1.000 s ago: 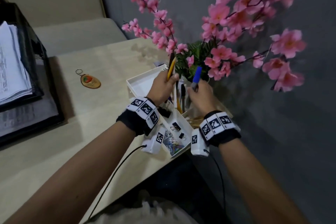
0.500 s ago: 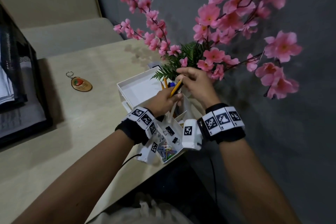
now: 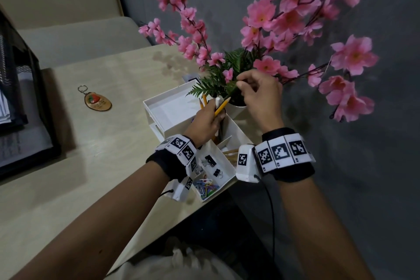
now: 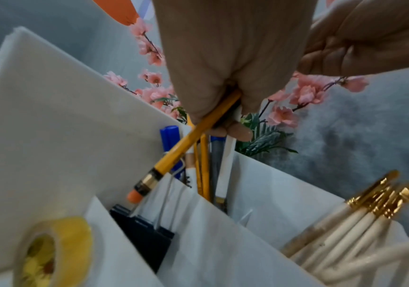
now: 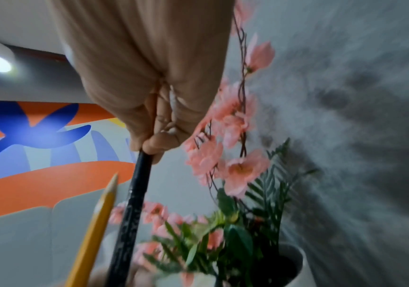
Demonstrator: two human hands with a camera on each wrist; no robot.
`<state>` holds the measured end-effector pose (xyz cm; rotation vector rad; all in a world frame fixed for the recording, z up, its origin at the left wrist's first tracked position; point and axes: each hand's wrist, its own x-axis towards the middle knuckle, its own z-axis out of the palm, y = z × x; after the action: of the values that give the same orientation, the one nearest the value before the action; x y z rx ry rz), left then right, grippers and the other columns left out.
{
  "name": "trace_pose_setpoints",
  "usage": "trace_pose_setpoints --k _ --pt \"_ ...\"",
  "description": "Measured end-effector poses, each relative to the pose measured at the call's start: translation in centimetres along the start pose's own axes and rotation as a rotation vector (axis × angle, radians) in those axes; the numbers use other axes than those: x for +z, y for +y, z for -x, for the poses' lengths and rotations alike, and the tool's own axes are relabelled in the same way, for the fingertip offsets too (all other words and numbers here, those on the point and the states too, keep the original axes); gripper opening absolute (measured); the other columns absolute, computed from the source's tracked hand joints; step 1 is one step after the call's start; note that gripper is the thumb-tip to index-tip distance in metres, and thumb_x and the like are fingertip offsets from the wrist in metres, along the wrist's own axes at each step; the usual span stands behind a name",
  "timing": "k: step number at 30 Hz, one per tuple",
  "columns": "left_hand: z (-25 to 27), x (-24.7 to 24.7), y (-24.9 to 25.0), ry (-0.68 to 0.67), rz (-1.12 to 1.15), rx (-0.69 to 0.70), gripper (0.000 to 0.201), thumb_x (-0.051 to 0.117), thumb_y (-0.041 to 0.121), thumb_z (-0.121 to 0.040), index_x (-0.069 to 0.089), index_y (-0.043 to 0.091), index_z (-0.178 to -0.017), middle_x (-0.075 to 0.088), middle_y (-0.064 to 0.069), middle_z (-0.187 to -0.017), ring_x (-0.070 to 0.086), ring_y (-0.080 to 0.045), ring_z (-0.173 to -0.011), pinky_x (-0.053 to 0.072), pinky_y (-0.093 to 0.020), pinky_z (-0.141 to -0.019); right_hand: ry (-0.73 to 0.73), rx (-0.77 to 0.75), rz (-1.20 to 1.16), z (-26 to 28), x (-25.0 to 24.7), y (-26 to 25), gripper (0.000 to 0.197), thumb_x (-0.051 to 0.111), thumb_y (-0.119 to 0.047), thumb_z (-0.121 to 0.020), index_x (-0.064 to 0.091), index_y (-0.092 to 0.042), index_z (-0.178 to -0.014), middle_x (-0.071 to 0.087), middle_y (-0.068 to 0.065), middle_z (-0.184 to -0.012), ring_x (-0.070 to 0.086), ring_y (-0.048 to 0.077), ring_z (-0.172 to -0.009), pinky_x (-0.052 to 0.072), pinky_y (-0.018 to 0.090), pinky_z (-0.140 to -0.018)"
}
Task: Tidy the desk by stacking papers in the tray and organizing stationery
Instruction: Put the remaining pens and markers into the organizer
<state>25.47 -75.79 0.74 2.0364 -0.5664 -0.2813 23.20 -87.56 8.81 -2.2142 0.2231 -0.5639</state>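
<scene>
A white desk organizer (image 3: 163,107) stands at the desk's right edge. My left hand (image 3: 216,109) grips a yellow pencil (image 3: 221,107) together with other pens standing in the holder compartment. In the left wrist view the yellow pencil (image 4: 186,141) slants down from my left hand (image 4: 230,120), eraser end low, next to a blue pen (image 4: 169,139). My right hand (image 3: 241,84) is just above, among the fern leaves. Seen from the right wrist, my right hand (image 5: 152,147) pinches the top of a thin black pencil (image 5: 130,213), beside the yellow pencil's tip (image 5: 93,233).
A potted pink blossom plant (image 3: 236,107) crowds the organizer from behind. Binder clips (image 3: 210,161), paper clips (image 3: 205,185), paint brushes (image 4: 345,223) and a tape roll (image 4: 53,250) fill other compartments. A keychain (image 3: 97,101) lies on the desk; a black mesh paper tray (image 3: 22,75) is far left.
My right hand let go of the blue pen, which now stands in the holder, and rose to pinch the black pencil. My left hand kept its grip on the pencils.
</scene>
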Motion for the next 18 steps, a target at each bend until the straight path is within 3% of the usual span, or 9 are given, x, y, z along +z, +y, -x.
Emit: trace_pose_setpoints --k 2,4,7,9,12,15,18 --pt "0.4 0.0 -0.4 0.057 0.021 0.016 0.015 0.041 0.021 -0.096 0.039 0.006 -0.091 0.046 -0.012 -0.084 0.045 -0.022 -0.076 0.032 -0.032 -0.067 0.083 -0.003 -0.014 -0.1 -1.1 0.1 0.010 0.058 -0.003 -0.086 0.067 -0.006 -0.088 0.061 -0.002 -0.079 0.057 0.010 -0.073 0.048 0.016 -0.068" --pt "0.6 0.1 -0.9 0.121 -0.015 0.049 0.031 0.037 0.028 -0.093 0.047 -0.002 -0.093 0.041 -0.010 -0.087 0.038 -0.019 -0.078 0.024 -0.024 -0.065 0.146 -0.009 -0.006 0.1 -2.0 0.2 0.009 0.057 -0.004 -0.087 0.065 -0.006 -0.087 0.060 -0.003 -0.078 0.057 0.012 -0.075 0.048 0.022 -0.069" --pt "0.4 0.1 -1.3 0.178 -0.105 0.023 0.026 0.041 0.013 -0.097 0.050 -0.011 -0.101 0.039 -0.016 -0.096 0.036 -0.020 -0.084 0.022 -0.016 -0.069 0.223 -0.041 0.087 0.7 -2.6 0.2 0.010 0.056 -0.004 -0.087 0.066 -0.005 -0.087 0.060 -0.004 -0.078 0.056 0.010 -0.073 0.042 0.013 -0.062" --pt "0.1 -0.1 -1.5 0.210 -0.146 -0.027 0.025 0.042 0.009 -0.096 0.052 -0.011 -0.105 0.046 -0.024 -0.106 0.045 -0.029 -0.089 0.027 -0.020 -0.069 0.237 -0.063 0.120 1.0 -2.8 0.2 0.010 0.055 -0.002 -0.087 0.066 -0.003 -0.089 0.063 -0.001 -0.081 0.056 0.010 -0.076 0.041 0.013 -0.066" --pt "0.0 -0.5 -1.7 0.248 -0.119 -0.082 0.022 0.049 0.005 -0.091 0.051 -0.007 -0.109 0.058 -0.025 -0.106 0.057 -0.035 -0.097 0.040 -0.033 -0.081 0.122 -0.050 0.167 1.3 -1.9 0.6 0.009 0.056 -0.001 -0.088 0.064 0.000 -0.091 0.066 0.009 -0.088 0.056 0.013 -0.080 0.044 0.018 -0.073" --pt "0.7 -0.3 -1.1 0.250 -0.073 -0.020 0.026 0.050 -0.003 -0.086 0.047 -0.003 -0.112 0.066 -0.021 -0.099 0.066 -0.033 -0.090 0.051 -0.038 -0.079 -0.053 -0.011 0.206 1.9 0.3 1.5 0.009 0.058 -0.003 -0.087 0.062 -0.002 -0.095 0.062 0.008 -0.093 0.054 0.013 -0.084 0.049 0.025 -0.080" --pt "0.7 0.1 -0.8 0.259 -0.126 0.031 0.024 0.052 -0.001 -0.086 0.060 -0.001 -0.109 0.068 -0.021 -0.095 0.065 -0.033 -0.088 0.047 -0.030 -0.076 -0.160 0.039 0.274 2.8 2.4 3.6 0.004 0.062 -0.005 -0.085 0.063 -0.004 -0.089 0.066 0.013 -0.089 0.059 0.018 -0.079 0.055 0.034 -0.073"
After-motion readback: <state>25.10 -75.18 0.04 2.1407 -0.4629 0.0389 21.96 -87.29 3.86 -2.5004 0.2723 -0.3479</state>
